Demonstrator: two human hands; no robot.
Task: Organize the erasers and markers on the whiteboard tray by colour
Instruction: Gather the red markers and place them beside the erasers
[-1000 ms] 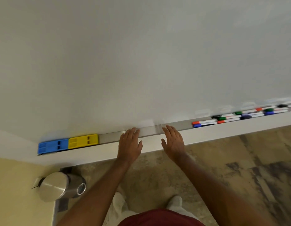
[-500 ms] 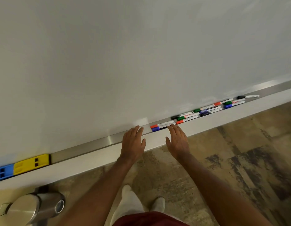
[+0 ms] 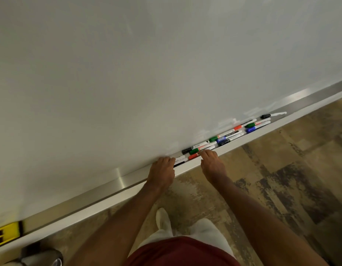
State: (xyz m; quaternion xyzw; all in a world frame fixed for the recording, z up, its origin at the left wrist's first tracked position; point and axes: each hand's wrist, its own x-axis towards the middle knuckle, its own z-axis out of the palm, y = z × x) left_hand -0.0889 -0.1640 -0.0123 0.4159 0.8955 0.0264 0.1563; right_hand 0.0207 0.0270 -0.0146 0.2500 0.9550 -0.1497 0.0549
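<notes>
The steel whiteboard tray point(image 3: 116, 181) runs diagonally from lower left to upper right. Several markers with black, green, red and blue caps lie in a loose row on it, from a red-capped marker point(image 3: 193, 156) up to a lone black-capped marker point(image 3: 265, 116). My left hand point(image 3: 162, 169) curls over the left ends of two white-barrelled markers point(image 3: 180, 159) and hides their caps. The fingertips of my right hand point(image 3: 212, 162) touch the barrel of the red-capped marker, beside a green-capped marker point(image 3: 194, 151). A yellow eraser point(image 3: 6, 235) sits at the tray's far left.
A round metal bin point(image 3: 41, 256) stands on the floor under the tray's left end. The white whiteboard point(image 3: 166, 64) fills the upper view. My feet in white socks point(image 3: 162, 219) stand on mottled brown flooring.
I have stepped to the right along the tray. The blue eraser has left the view. Both hands went from hovering over the tray edge to touching the leftmost markers.
</notes>
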